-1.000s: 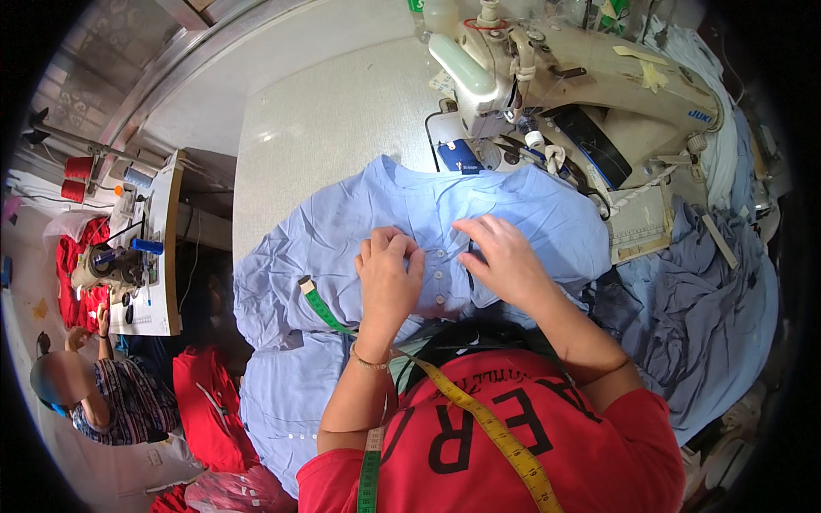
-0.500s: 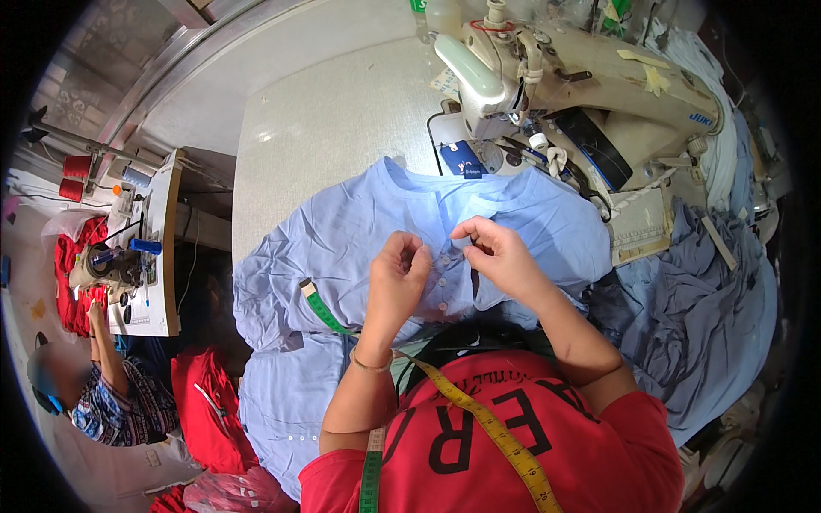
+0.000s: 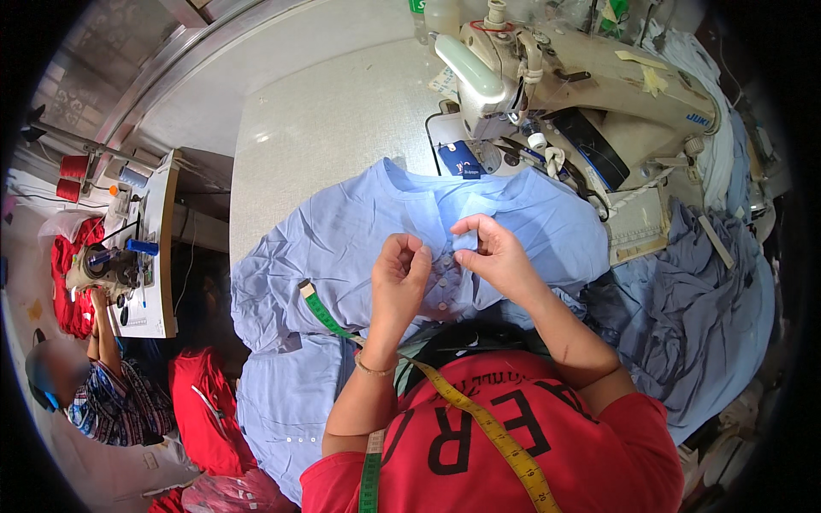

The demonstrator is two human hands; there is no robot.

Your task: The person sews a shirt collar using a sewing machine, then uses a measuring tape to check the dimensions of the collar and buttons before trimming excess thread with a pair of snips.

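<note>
A light blue buttoned shirt (image 3: 333, 222) lies spread in front of me, its neckline away from me and wrinkles across its body. My left hand (image 3: 400, 272) is over its middle, beside the button front, with thumb and forefinger closed; anything pinched there is too small to make out. Across the front opening, my right hand (image 3: 496, 256) curls round with a bit of the blue cloth between thumb and forefinger. Small pale buttons (image 3: 443, 305) show between the hands. A dark blue tag (image 3: 459, 158) lies at the neckline.
A sewing machine (image 3: 599, 68) stands at the back right, scissors (image 3: 590, 192) near it. More blue-grey cloth (image 3: 684, 291) is heaped at right. A green tape measure (image 3: 321, 312) crosses the shirt. At far left, another person (image 3: 120, 393) works at a second machine (image 3: 107, 265).
My right thumb has shifted slightly left and down, and blue cloth now shows between it and the forefinger. The left hand has hardly moved. The tag is turned a little.
</note>
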